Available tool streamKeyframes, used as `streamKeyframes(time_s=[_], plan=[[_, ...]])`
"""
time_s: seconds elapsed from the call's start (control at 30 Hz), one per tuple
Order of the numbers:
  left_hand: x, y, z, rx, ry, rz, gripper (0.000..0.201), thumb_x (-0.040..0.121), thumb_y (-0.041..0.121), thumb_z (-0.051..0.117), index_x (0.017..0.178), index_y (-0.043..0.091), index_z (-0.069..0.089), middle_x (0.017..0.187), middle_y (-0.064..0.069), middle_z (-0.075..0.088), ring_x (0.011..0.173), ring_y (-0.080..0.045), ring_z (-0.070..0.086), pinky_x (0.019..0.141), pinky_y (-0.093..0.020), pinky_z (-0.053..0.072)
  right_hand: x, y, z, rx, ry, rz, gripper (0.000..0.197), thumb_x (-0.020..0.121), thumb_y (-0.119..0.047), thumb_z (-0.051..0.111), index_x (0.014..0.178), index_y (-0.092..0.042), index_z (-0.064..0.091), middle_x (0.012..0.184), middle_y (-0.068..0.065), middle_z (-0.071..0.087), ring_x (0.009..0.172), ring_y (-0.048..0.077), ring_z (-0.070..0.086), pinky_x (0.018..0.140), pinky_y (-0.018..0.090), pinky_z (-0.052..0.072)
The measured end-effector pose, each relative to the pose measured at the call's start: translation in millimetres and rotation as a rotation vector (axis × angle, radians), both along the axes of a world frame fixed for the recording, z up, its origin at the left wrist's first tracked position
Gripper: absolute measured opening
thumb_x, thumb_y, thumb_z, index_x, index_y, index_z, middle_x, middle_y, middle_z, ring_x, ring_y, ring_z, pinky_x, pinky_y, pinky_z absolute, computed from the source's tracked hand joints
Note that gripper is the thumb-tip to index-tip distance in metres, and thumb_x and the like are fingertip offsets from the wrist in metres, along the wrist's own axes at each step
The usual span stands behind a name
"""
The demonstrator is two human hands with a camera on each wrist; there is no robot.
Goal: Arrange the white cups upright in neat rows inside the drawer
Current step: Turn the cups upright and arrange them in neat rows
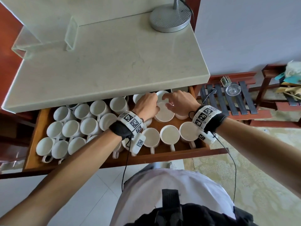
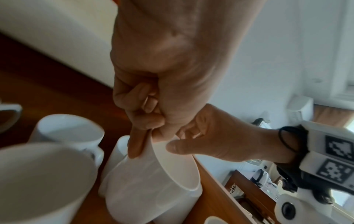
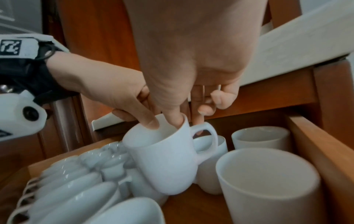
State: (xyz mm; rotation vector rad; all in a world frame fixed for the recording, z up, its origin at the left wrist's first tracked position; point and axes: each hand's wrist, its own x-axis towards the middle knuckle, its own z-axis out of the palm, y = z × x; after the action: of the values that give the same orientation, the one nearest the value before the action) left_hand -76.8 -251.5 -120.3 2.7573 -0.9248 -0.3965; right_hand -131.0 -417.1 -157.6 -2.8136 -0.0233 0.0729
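An open wooden drawer (image 1: 162, 154) holds many white cups. Both hands meet on one white cup (image 1: 164, 111) at the drawer's back right. My left hand (image 1: 147, 104) pinches its rim from the left, and my right hand (image 1: 176, 101) pinches the rim near the handle. In the right wrist view the cup (image 3: 162, 159) hangs tilted above other cups, with my right hand's (image 3: 184, 119) thumb inside the mouth. The left wrist view shows the left hand's (image 2: 153, 134) fingers on the cup (image 2: 153, 181). Three upright cups (image 1: 169, 134) form a front-right row.
A dense cluster of cups (image 1: 81, 128) fills the drawer's left half, several leaning on each other. The stone countertop (image 1: 105, 62) overhangs the drawer's back, carrying a lamp base (image 1: 170, 18) and a clear stand (image 1: 48, 41). A wooden rack (image 1: 231, 98) stands to the right.
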Motion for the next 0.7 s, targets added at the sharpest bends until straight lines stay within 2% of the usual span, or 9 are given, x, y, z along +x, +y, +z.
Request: streamKeyframes(time_s=[0.07,0.1,0.2,0.27,0.33,0.43,0.5,0.6,0.7], plan=[[2,2,7,0.001,-0.060,-0.039,0.041,0.085,0.008,0.071,0.059,0.013,0.040,0.058,-0.001,0.044,0.054,-0.023,0.051,0.046,-0.028,0.025,-2,4,6,0.038,0.011,-0.039,0.031,0.093,-0.030,0.058,0.123,-0.032,0.065,0.101,0.004,0.069,0.087,0.031,0.066,0.066,0.032,0.043],[4,4,8,-0.013,-0.082,-0.045,0.036,0.087,0.012,0.072,0.062,0.011,0.046,0.061,-0.002,0.049,0.061,-0.027,0.058,0.050,-0.028,0.031,-3,7,10,0.043,0.003,-0.062,0.030,0.091,-0.028,0.058,0.121,-0.030,0.066,0.101,0.005,0.069,0.087,0.032,0.066,0.066,0.033,0.044],[7,11,12,-0.069,-0.104,-0.012,0.024,0.093,0.028,0.070,0.083,0.007,0.065,0.083,-0.011,0.066,0.078,-0.032,0.065,0.062,-0.033,0.044,-4,15,21,0.075,0.003,-0.194,0.026,0.086,-0.027,0.063,0.111,-0.024,0.068,0.101,0.005,0.069,0.087,0.030,0.066,0.068,0.036,0.051],[7,17,11,-0.086,-0.088,0.016,0.030,0.092,0.031,0.071,0.079,0.006,0.061,0.081,-0.013,0.067,0.072,-0.032,0.063,0.055,-0.030,0.040,-5,18,25,0.120,0.041,-0.298,0.020,0.082,-0.026,0.068,0.101,-0.020,0.068,0.095,0.004,0.068,0.085,0.028,0.064,0.070,0.037,0.054],[6,23,8,-0.100,-0.019,0.053,0.037,0.090,0.028,0.073,0.068,0.009,0.049,0.069,-0.012,0.061,0.062,-0.031,0.060,0.046,-0.029,0.030,-7,22,27,0.212,0.083,-0.401,0.012,0.078,-0.024,0.071,0.084,-0.015,0.064,0.084,0.004,0.065,0.077,0.027,0.063,0.063,0.035,0.052],[12,29,-2,-0.142,0.100,0.086,0.028,0.087,0.016,0.069,0.069,0.000,0.056,0.065,-0.012,0.061,0.064,-0.032,0.061,0.048,-0.030,0.037,-10,32,27,0.343,0.157,-0.535,0.022,0.076,-0.021,0.071,0.063,-0.010,0.056,0.063,0.004,0.059,0.060,0.021,0.056,0.050,0.028,0.042],[17,30,-10,-0.166,0.158,0.092,0.021,0.084,0.009,0.065,0.069,-0.005,0.061,0.067,-0.016,0.065,0.065,-0.032,0.062,0.050,-0.032,0.040,-12,38,25,0.365,0.203,-0.599,0.023,0.077,-0.024,0.071,0.064,-0.007,0.063,0.062,0.003,0.065,0.060,0.021,0.062,0.051,0.029,0.048],[23,32,-21,-0.178,0.187,0.071,0.024,0.082,0.003,0.062,0.059,-0.001,0.056,0.072,-0.019,0.063,0.061,-0.027,0.052,0.046,-0.029,0.032,-14,46,23,0.404,0.248,-0.660,0.022,0.080,-0.024,0.067,0.074,-0.004,0.073,0.061,0.004,0.072,0.054,0.012,0.065,0.055,0.029,0.056],[29,35,-27,-0.167,0.193,0.051,0.025,0.086,0.001,0.059,0.061,-0.001,0.057,0.079,-0.018,0.065,0.064,-0.025,0.051,0.048,-0.029,0.032,-15,54,23,0.460,0.284,-0.653,0.016,0.082,-0.017,0.062,0.077,-0.004,0.069,0.049,-0.002,0.067,0.034,0.002,0.054,0.037,0.016,0.043]])
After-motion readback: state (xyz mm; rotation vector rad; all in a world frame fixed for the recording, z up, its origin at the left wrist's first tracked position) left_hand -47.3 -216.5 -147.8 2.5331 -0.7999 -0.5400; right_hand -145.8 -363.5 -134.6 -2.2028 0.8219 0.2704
